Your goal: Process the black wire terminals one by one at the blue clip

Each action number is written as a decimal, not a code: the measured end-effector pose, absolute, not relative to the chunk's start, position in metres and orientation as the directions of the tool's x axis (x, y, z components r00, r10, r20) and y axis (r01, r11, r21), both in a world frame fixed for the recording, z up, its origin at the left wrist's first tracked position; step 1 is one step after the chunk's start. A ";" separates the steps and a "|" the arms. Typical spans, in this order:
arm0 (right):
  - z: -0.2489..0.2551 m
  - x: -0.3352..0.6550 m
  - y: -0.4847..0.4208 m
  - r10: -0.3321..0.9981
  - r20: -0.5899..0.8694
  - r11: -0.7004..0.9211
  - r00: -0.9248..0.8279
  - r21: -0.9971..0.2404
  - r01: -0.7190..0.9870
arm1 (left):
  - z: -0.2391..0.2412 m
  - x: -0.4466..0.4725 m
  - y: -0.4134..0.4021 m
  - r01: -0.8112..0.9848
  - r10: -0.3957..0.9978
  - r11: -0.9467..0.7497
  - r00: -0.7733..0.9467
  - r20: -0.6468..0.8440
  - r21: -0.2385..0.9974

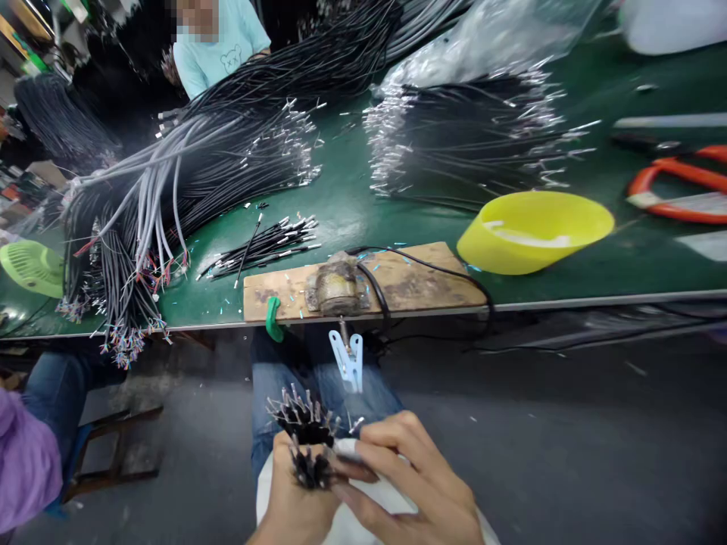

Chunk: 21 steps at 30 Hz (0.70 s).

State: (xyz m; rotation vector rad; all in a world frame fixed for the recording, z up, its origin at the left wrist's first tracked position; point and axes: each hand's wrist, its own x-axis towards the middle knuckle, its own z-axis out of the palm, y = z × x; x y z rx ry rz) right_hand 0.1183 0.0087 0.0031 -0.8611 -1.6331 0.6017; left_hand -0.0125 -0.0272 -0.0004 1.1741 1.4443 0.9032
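My left hand (pixel 298 492) is closed around a bundle of black cables (pixel 310 424), their stripped, frayed wire ends pointing up over my lap. A smaller cluster of cable ends (pixel 311 468) pokes out between its fingers. My right hand (pixel 420 473) presses its fingers together at the bundle's right side, and a bare wire end (pixel 357 425) shows just above them. A white cover (pixel 346 448) is on a fingertip there. Beyond the hands, a light blue clothespin-like clip (pixel 347 359) hangs from the shaft of a small motor (pixel 336 286) on a wooden board (pixel 420 284).
Short black cables (pixel 273 246) lie on the green table (pixel 341 216), with larger cable bundles (pixel 460 147) behind. A yellow container (pixel 534 231) and orange-handled scissors (pixel 675 182) are on the right. A green clamp (pixel 273 318) grips the board. One person (pixel 221 53) is across the table, another (pixel 28 462) at left.
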 end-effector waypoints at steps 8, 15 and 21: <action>0.010 0.118 0.003 0.713 0.696 0.693 -0.087 -0.681 0.235 | -0.009 -0.014 -0.040 0.364 0.946 0.288 0.037 -0.322 0.886; 0.004 0.122 0.009 0.820 0.572 0.547 0.018 -0.793 0.269 | -0.011 -0.013 -0.041 0.361 0.940 0.306 0.035 -0.341 0.881; 0.003 0.124 0.019 0.901 0.423 0.434 -0.099 -0.890 0.144 | 0.003 -0.008 -0.033 0.170 0.907 0.417 -0.013 -0.421 0.893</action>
